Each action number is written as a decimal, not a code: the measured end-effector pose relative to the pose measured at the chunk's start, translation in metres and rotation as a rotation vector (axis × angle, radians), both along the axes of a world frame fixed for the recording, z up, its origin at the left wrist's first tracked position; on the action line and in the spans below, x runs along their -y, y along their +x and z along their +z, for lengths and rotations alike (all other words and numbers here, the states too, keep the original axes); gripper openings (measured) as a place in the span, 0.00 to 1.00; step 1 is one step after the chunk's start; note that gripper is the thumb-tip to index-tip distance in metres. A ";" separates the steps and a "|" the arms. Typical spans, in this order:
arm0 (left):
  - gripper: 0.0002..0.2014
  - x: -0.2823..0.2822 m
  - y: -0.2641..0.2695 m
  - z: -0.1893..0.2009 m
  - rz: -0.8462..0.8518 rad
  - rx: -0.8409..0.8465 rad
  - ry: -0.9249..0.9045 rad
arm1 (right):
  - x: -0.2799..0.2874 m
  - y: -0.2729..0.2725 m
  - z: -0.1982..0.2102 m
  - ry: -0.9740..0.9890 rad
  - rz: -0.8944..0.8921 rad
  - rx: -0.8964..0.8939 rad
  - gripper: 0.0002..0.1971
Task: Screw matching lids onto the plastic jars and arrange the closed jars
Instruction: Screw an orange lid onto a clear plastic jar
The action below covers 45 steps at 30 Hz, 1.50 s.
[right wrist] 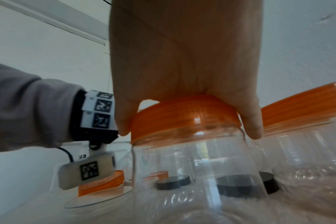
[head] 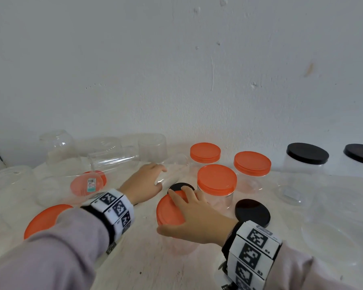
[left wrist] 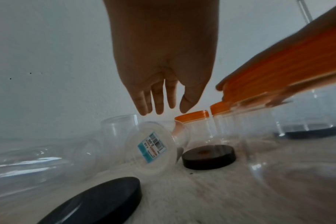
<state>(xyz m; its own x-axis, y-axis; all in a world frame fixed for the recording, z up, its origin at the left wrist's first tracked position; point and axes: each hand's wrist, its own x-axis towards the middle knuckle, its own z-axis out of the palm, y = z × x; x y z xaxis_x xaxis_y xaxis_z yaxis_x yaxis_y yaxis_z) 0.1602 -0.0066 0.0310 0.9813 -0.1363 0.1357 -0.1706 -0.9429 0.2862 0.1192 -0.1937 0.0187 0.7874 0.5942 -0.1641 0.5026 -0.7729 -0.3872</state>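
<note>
Orange lid point(head: 170, 208) gripped by right hand point(head: 195, 218); left hand point(left wrist: 163, 72) spread, blurred jar point(left wrist: 152, 145) below.

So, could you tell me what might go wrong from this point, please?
1. The left hand reaches with straight fingers for the clear jar lying on its side; being round, it could roll against the small black lid or the closed orange-lidded jars behind.
2. The right hand grips only the orange lid of the near jar; if the lid is not fully threaded, lifting by it could drop the jar.
</note>
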 end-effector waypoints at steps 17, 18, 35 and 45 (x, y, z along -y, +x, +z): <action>0.44 -0.003 0.040 -0.011 0.260 -0.213 0.225 | 0.003 0.004 0.010 0.010 0.006 -0.139 0.55; 0.43 -0.006 0.038 -0.007 0.252 -0.209 0.216 | 0.004 0.006 0.011 0.001 0.011 -0.148 0.56; 0.32 -0.086 -0.037 0.044 0.453 0.060 -0.786 | -0.084 0.072 0.034 0.222 -0.252 0.067 0.51; 0.47 -0.102 -0.072 0.036 0.457 -0.093 -0.853 | -0.112 0.102 0.021 0.171 -0.362 0.141 0.51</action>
